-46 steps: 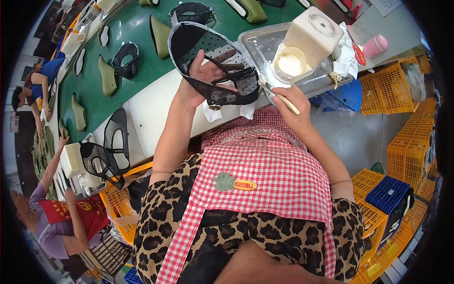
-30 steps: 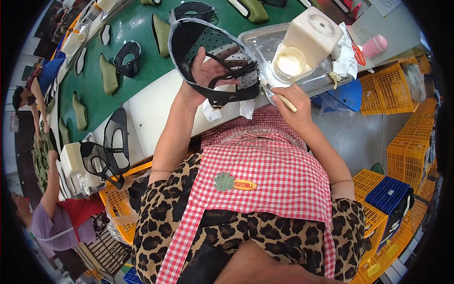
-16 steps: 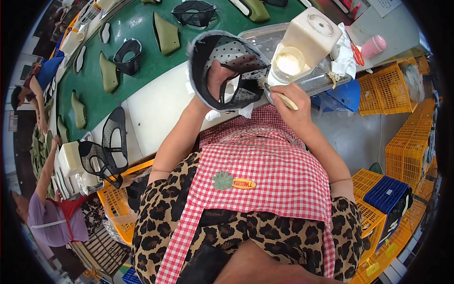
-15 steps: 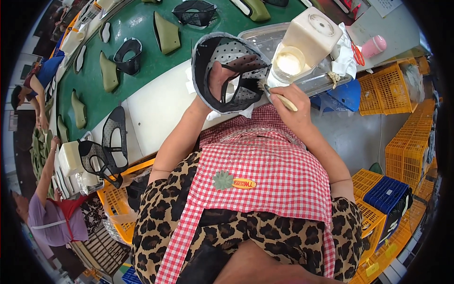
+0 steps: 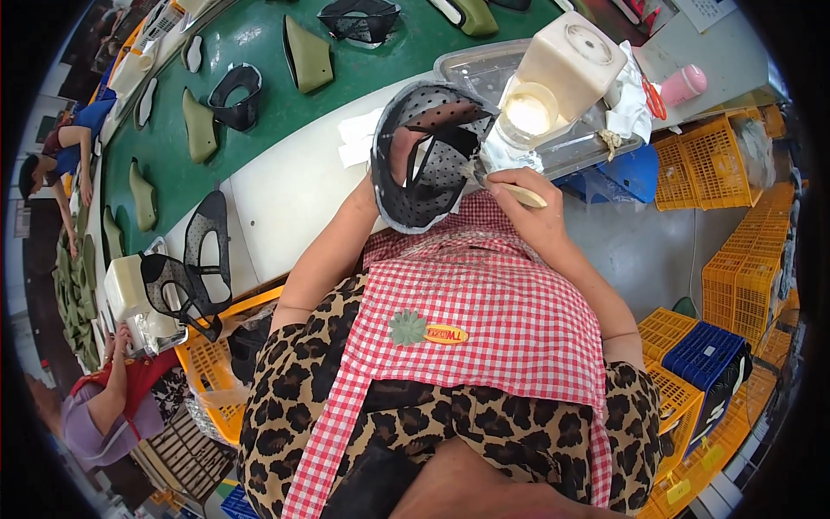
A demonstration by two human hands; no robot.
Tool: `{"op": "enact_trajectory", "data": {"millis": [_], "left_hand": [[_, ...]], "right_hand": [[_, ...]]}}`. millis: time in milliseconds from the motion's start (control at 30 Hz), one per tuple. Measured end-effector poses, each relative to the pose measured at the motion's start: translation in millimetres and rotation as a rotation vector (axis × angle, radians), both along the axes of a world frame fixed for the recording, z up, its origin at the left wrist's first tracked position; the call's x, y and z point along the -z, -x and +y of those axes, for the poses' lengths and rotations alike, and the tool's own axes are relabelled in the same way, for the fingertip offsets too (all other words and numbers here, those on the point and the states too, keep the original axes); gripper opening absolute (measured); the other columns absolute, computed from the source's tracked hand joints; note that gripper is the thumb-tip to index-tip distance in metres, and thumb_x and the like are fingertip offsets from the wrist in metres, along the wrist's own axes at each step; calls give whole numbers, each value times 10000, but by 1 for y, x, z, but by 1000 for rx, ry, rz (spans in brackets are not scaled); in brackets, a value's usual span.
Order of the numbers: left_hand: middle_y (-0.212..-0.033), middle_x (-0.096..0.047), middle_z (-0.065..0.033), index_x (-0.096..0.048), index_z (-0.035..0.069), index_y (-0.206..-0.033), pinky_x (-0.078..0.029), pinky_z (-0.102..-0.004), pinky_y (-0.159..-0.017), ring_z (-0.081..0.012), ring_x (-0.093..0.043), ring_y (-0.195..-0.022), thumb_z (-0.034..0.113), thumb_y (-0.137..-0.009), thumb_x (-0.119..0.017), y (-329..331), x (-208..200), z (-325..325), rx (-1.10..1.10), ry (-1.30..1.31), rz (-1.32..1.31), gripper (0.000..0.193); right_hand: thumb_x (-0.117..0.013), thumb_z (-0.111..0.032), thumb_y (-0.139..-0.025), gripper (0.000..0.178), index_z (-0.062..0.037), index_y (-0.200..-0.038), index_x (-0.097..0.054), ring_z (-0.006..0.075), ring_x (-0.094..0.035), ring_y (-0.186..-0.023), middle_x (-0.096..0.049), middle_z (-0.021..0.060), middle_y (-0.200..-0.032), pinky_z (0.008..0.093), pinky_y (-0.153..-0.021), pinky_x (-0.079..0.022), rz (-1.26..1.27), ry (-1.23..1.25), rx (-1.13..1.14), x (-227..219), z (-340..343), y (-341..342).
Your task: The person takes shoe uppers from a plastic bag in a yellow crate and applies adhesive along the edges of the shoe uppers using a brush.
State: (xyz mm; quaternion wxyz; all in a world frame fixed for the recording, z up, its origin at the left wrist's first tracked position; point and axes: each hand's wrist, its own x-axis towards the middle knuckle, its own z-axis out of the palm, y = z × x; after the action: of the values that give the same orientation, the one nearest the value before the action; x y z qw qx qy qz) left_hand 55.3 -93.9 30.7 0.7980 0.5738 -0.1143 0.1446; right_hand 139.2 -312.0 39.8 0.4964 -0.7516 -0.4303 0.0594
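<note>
Over the near edge of the white tabletop, my left hand [image 5: 403, 156] holds up a black shoe upper [image 5: 448, 173] made of dotted mesh with a grey rim. My left palm and thumb show inside its opening, while part of the fingers is hidden behind the mesh. A brush [image 5: 525, 196] with a pale handle is gripped in my right hand [image 5: 540, 216]. Its bristles are at the right side of the upper, seemingly touching its edge. Just beyond the brush, a clear cup [image 5: 529, 114] of white liquid is joined to a cream plastic container [image 5: 572, 59].
A metal tray [image 5: 467, 65] bears the container. Red-handled scissors [image 5: 653, 97] and a pink bottle [image 5: 683, 84] are to the right. Green shoe lasts [image 5: 306, 59] stand on the green belt [image 5: 259, 35]. Yellow crates [image 5: 705, 164] flank me. Two people work at far left.
The shoe upper has turned and shifted a little right and toward me. The brush tip has moved slightly left and nearer. A co-worker at left has lowered a raised arm.
</note>
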Motion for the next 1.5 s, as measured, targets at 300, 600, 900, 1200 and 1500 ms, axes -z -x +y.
{"op": "enact_trajectory", "data": {"millis": [300, 600, 900, 1200, 1500], "left_hand": [[-1362, -567, -100, -524, 11, -1369, -409, -327, -1063, -174, -544, -1227, 257, -943, -594, 14, 12, 9, -62, 24, 91, 497], [-1404, -532, -116, -481, -3, -1410, -399, -355, -1081, -216, -532, -1251, 640, -863, -609, 16, -14, -4, 39, 73, -41, 854], [-1472, -453, -131, -406, -14, -1453, -376, -372, -1096, -218, -481, -1302, 791, -851, -432, 17, -15, -14, -72, 7, -65, 1005], [-1427, -496, -166, -458, -35, -1405, -352, -386, -1111, -250, -491, -1306, 774, -863, -433, 11, 1, -7, -343, -157, -136, 974], [-1371, -554, -175, -584, -18, -1290, -284, -442, -1146, -369, -397, -1387, 687, -927, -318, 5, -2, 3, -543, -562, -232, 836]], "right_hand": [[-699, -98, -872, 133, -29, -982, -727, 126, -651, -833, -707, 52, -862, 253, -748, -499, 471, 65, -48, -24, -10, -2], [-732, -41, -785, 127, -22, -907, -702, 282, -641, -743, -693, 120, -860, 362, -651, -502, -392, -98, 20, -17, 11, -21], [-722, -75, -821, 124, -39, -940, -729, 242, -663, -778, -699, 109, -870, 323, -706, -516, 7, 18, -41, -7, 2, -2], [-705, -88, -871, 142, -22, -995, -724, 145, -643, -813, -698, 70, -908, 285, -736, -491, 267, 72, -313, -26, -7, 8], [-687, -39, -854, 151, 6, -994, -718, 157, -603, -781, -700, 109, -918, 289, -707, -466, 449, 32, -518, -46, -12, 6]]}}
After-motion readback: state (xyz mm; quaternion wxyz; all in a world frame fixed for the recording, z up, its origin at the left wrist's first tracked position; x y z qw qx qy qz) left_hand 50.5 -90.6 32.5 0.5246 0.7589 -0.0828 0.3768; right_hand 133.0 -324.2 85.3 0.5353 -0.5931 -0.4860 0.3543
